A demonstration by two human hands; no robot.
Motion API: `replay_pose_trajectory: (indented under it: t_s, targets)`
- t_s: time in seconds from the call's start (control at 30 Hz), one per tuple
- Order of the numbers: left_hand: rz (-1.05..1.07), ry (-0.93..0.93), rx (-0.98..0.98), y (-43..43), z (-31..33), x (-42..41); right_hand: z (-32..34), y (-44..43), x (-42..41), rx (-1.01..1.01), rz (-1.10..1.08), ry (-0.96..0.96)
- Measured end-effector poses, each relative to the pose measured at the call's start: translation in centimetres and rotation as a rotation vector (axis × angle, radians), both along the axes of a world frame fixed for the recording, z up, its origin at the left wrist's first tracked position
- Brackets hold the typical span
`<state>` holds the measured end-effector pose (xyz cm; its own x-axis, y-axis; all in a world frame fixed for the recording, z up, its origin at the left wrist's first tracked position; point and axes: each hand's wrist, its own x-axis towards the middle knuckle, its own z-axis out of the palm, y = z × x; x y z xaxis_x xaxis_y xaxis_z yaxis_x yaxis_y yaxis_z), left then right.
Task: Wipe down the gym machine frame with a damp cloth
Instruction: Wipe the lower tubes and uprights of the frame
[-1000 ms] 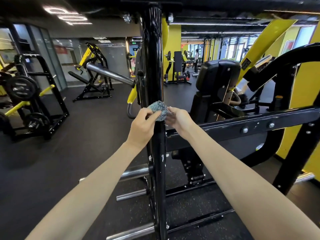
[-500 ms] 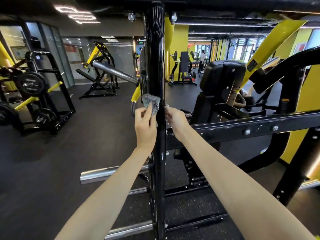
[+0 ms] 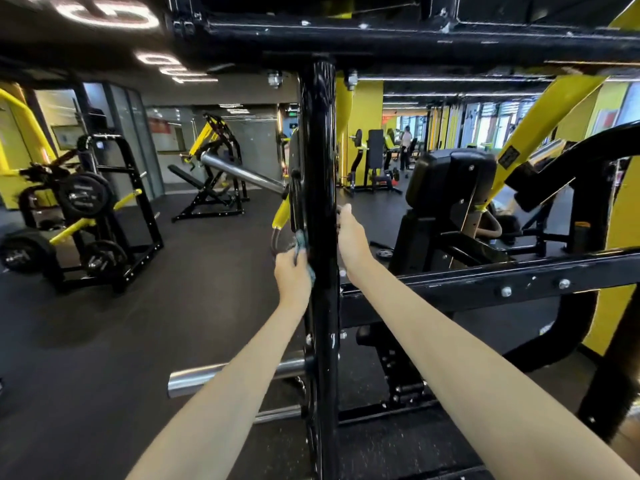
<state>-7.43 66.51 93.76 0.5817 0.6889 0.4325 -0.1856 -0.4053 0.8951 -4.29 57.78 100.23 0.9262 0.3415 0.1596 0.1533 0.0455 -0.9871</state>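
A glossy black upright post of the gym machine frame stands straight ahead of me. My left hand grips a blue-grey cloth and holds it against the post's left side. The cloth is mostly hidden between my palm and the post. On the post's right side is my right hand; its fingertips reach behind the post and are hidden. A black crossbar with bolts runs right from the post, just below my right hand.
A black top beam crosses overhead. Chrome weight pegs stick out left of the post lower down. A black padded seat and yellow lever arm sit to the right. Other racks stand on the dark floor at left. A person stands far back.
The cloth, bunched in front of the post between both hands a second ago, is now held by the left hand against the post's left side. My view tilted upward.
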Motion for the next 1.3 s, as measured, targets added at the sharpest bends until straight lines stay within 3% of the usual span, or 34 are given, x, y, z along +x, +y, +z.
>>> replay_pose_trajectory:
  t_s: [0.1,0.27,0.47,0.53,0.6,0.67,0.73,0.8,0.9,0.97,1.13,1.3]
  targets:
    - [-0.017,-0.031,-0.048,-0.2,1.4,0.0,-0.1,0.6,-0.7,0.101,0.140,0.028]
    - [0.001,-0.232,0.143,-0.8,9.1,-0.8,-0.5,1.0,-0.6,0.257,0.186,-0.056]
    - [-0.009,-0.153,0.119,-1.3,1.7,-1.5,-1.2,1.3,0.2,0.119,0.163,-0.014]
    - [0.038,-0.267,0.280,-2.5,2.3,-2.1,-1.3,1.3,0.4,0.108,0.183,0.008]
    - [0.019,-0.374,0.563,-3.0,4.7,-1.6,-1.2,0.8,0.7,0.118,0.167,0.024]
    - [0.012,-0.356,0.745,-3.4,8.6,-0.9,-0.4,-0.1,0.8,0.180,0.109,0.059]
    - [0.088,-0.330,0.979,-3.4,12.1,0.1,0.9,-1.6,0.7,0.235,0.076,0.039]
    - [0.324,-0.320,1.280,-2.4,15.0,1.4,1.6,-3.1,1.1,0.198,0.063,0.007]
    - [0.547,-0.410,1.433,-0.1,18.5,1.1,1.4,-4.2,1.3,0.145,0.082,0.046]
    - [0.455,-0.422,1.571,1.5,17.7,0.5,0.6,-4.0,1.1,0.088,0.096,0.070]
    - [0.139,-0.065,2.109,2.3,10.1,-1.1,-0.8,-3.5,0.5,0.071,0.137,0.104]
    - [0.314,0.324,2.137,-1.4,14.7,-1.3,-1.1,-4.3,0.9,-0.050,0.125,0.044]
